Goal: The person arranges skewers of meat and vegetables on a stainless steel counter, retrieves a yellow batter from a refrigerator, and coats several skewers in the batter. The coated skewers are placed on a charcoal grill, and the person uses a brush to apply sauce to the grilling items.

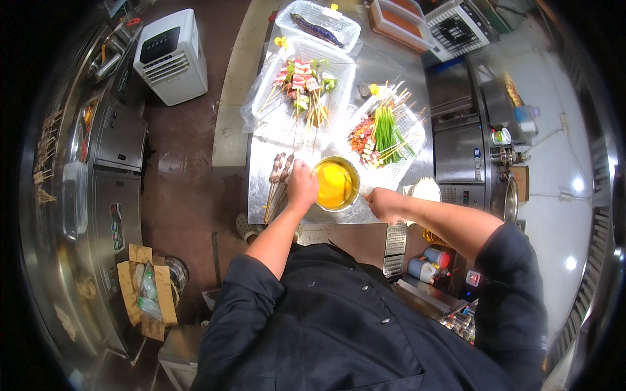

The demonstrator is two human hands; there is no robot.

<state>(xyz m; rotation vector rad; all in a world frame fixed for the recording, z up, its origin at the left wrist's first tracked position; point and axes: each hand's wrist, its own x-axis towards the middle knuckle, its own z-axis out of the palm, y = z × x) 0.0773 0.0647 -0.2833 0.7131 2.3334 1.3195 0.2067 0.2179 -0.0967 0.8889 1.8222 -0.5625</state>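
A round metal pot (337, 183) of yellow-orange liquid stands near the front edge of the steel table (362, 215). At its left rim is my left hand (302, 184), fingers curled; whether they grip the rim is hard to tell. My right hand (386, 204) holds the thin handle of a metal utensil (361, 194) whose far end dips into the liquid. Left of my left hand lie meat skewers (276, 173). Behind the pot, a white basket (345, 73) holds meat and green vegetable skewers (301, 83); another basket (415, 146) holds skewers with green stalks (386, 132).
A basket with an eggplant (315, 29) and tubs of reddish-brown contents (398, 22) stand at the table's far end. A white round container (426, 190) is right of my right hand. A white portable cooling unit (171, 58) and an open cardboard box (129, 293) stand on the left floor.
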